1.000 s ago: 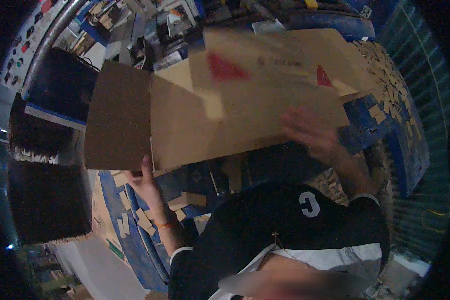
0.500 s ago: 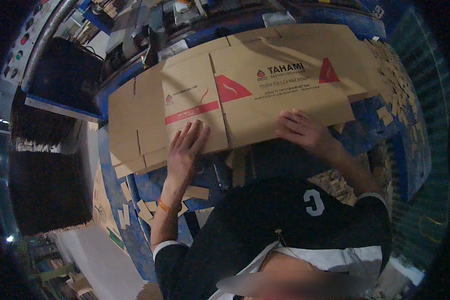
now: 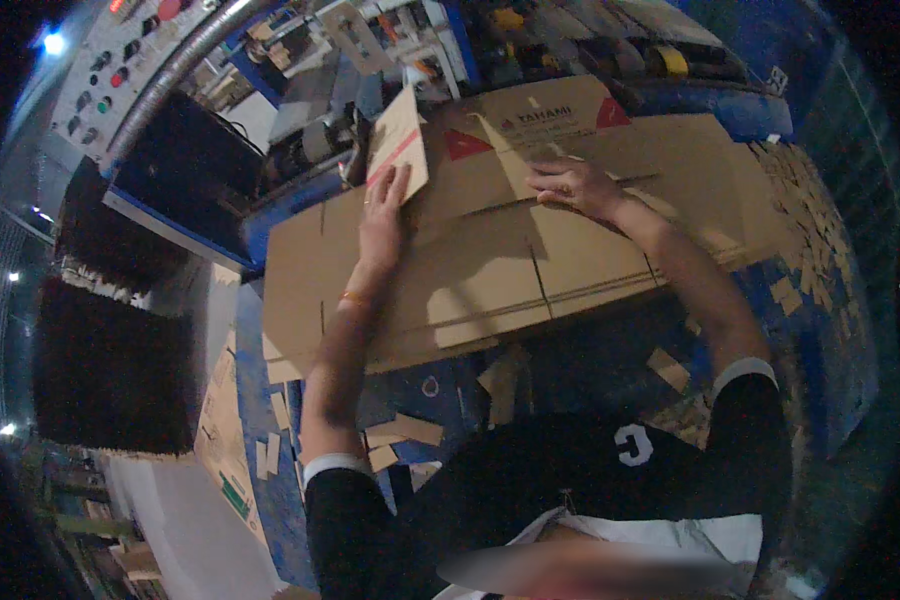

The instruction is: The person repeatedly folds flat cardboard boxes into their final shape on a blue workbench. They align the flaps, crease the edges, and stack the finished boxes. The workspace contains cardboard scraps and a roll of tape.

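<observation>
A printed cardboard box blank (image 3: 560, 110) with red marks stands tilted and bent over a stack of plain brown blanks (image 3: 450, 290). My left hand (image 3: 385, 210) holds its raised left panel (image 3: 400, 150), fingers long against the red-striped face; the thumb is hidden. On the right, my right hand (image 3: 575, 188) has its fingers bent at the blank's near edge, below the printed panel. Both forearms reach across the stack.
A machine with rollers (image 3: 660, 60) lies beyond the stack. A control panel (image 3: 120, 75) with buttons is at far left, near a dark box-like unit (image 3: 185, 170). Cardboard scraps (image 3: 810, 230) lie at right, others (image 3: 405, 430) near my body on the blue table.
The printed blank has moved away from me toward the machine and tilted up, with both hands following. Plain blanks beneath it are now uncovered. The view has shifted too.
</observation>
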The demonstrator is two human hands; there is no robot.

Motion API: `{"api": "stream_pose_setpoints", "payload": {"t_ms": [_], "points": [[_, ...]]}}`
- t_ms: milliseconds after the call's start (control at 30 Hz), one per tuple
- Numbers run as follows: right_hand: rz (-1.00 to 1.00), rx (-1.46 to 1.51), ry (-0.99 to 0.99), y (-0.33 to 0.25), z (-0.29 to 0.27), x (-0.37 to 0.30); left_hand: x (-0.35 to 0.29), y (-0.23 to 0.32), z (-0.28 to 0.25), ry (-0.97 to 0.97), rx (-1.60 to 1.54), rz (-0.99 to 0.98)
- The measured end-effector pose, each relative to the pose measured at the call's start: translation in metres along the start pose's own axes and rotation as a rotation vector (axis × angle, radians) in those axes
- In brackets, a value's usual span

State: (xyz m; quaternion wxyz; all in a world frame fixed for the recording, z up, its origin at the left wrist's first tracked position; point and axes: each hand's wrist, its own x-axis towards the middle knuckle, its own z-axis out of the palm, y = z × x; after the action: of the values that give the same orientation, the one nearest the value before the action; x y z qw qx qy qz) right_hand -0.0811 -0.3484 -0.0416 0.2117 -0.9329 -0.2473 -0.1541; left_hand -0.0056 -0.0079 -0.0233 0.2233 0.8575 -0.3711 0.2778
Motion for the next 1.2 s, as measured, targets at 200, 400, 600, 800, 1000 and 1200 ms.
{"api": "stream_pose_setpoints", "payload": {"t_ms": [200, 400, 600, 800, 1000, 1200], "points": [[0.396, -0.165, 0.168, 0.03, 0.014, 0.057, 0.054, 0.013, 0.035, -0.077, 0.35, -0.533], [0.527, -0.116, 0.217, 0.006, -0.009, 0.004, -0.019, 0.057, -0.022, 0.432, 0.132, -0.211], [0.931, -0.284, 0.403, 0.046, -0.07, -0.223, -0.145, 0.026, -0.079, 0.594, 0.079, -0.892], [1.052, -0.868, 0.453, 0.094, -0.051, -0.3, -0.141, 0.027, -0.076, 0.607, -0.02, -0.985], [1.121, -0.283, 1.052, 0.081, -0.071, -0.249, -0.1, 0.038, -0.123, 0.817, -0.209, -0.759], [0.88, 0.203, 1.375, 0.07, -0.113, -0.182, -0.109, -0.018, -0.146, 1.206, -1.281, -0.966]]}}
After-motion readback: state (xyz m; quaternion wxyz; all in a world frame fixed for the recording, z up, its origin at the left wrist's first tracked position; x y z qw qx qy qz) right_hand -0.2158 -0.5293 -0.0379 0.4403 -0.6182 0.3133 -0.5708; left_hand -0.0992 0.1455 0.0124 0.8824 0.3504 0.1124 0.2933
